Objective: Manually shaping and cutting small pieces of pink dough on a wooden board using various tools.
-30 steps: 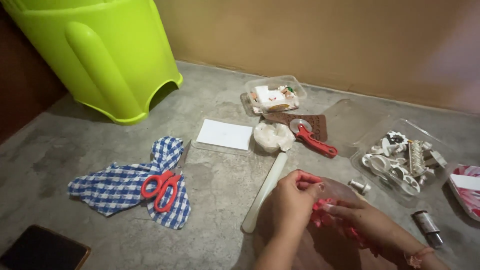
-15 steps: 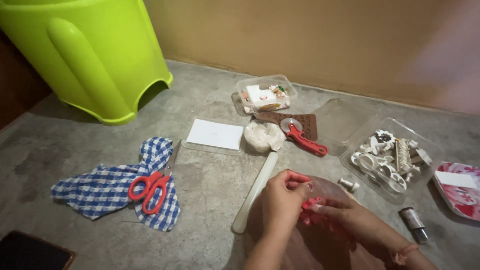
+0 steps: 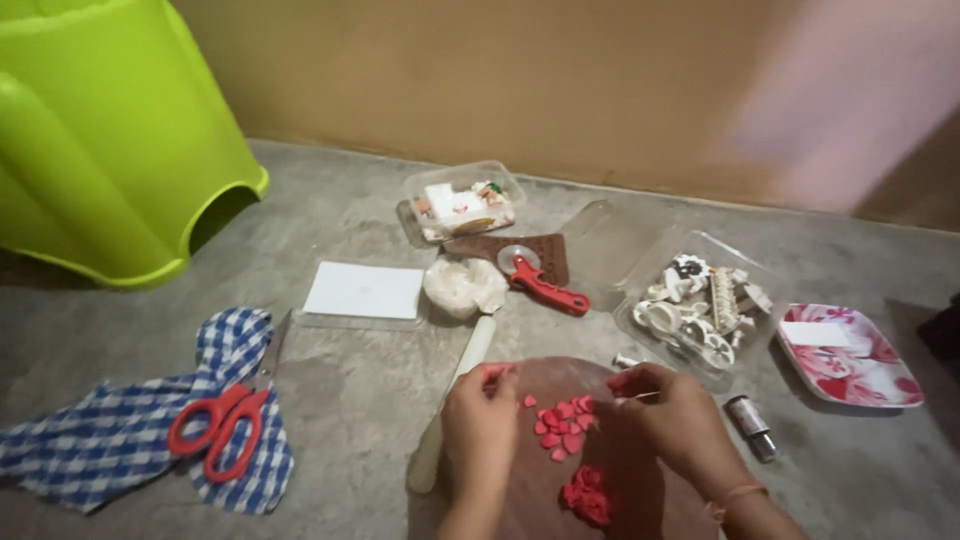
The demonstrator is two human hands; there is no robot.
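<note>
Hands work low over the round brown board (image 3: 640,480) on the floor: the left hand (image 3: 480,420) pinches a small red piece (image 3: 495,372), and the right hand (image 3: 675,415) has its fingers pressed together on another bit. Little red petals (image 3: 562,428) lie between them, a bit nearer the left hand. Farther off, the white rolling pin (image 3: 452,400) points away toward the red cutter wheel (image 3: 545,285) and the clear tray of cutters (image 3: 695,305).

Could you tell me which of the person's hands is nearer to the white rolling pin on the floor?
Left. The left hand sits right beside the white rolling pin, just to its right at the edge of the brown board. The right hand is farther right, across the red pieces.
</note>
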